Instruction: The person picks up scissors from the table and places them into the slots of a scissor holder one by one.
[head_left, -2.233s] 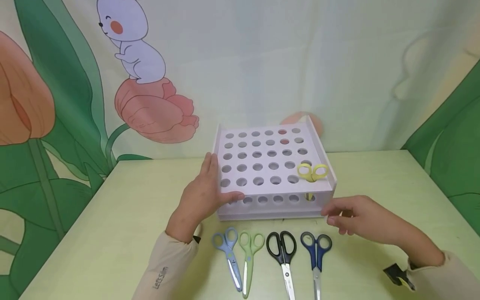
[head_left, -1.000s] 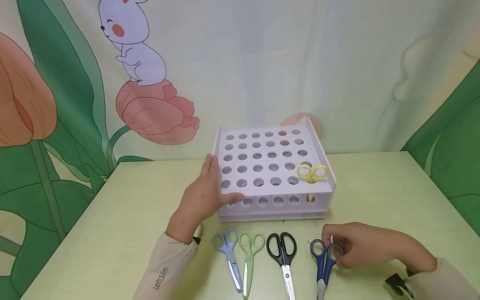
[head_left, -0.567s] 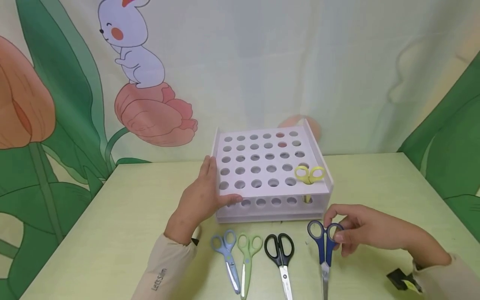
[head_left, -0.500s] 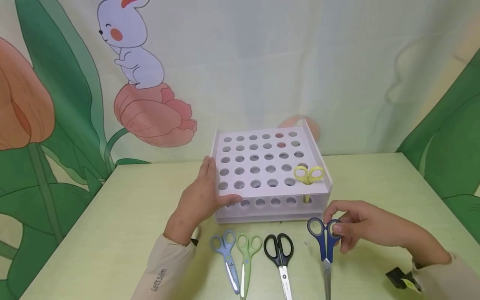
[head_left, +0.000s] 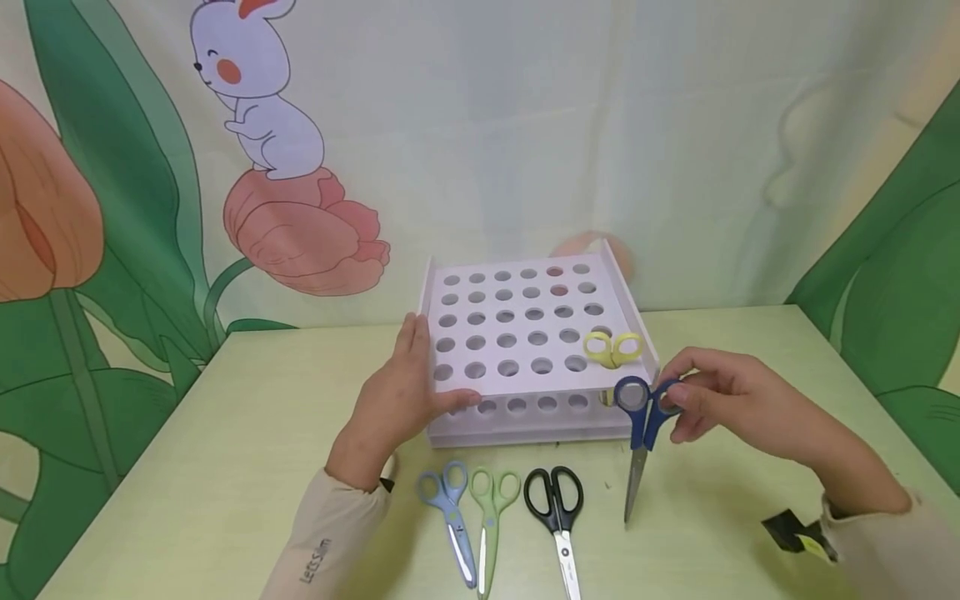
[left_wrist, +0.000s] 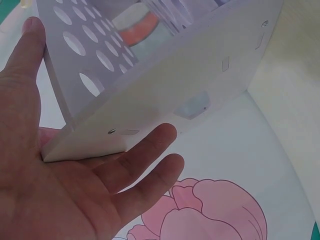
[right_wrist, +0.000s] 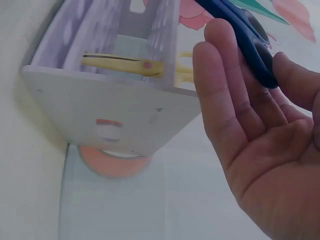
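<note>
My right hand (head_left: 731,400) pinches one handle loop of the dark blue scissors (head_left: 641,421) between thumb and fingers. Held upright with the blade pointing down, they are at the front right corner of the white rack (head_left: 495,385) with rows of round holes. My left hand (head_left: 397,400) rests against the rack's left side, thumb along the front edge; in the left wrist view its fingers (left_wrist: 145,165) lie straight on the side panel. Yellow scissors (head_left: 613,350) stand in a front right hole, their blade showing between the rack's layers in the right wrist view.
In front of the rack lie light blue scissors (head_left: 453,517), light green scissors (head_left: 491,521) and black-handled scissors (head_left: 557,508), handles toward the rack. A printed cloth (head_left: 480,150) hangs behind the pale green table (head_left: 247,433).
My right hand has gone down to the dark blue scissors, gripped a handle loop and lifted them up toward the rack's front right corner. The left hand stays at the rack.
</note>
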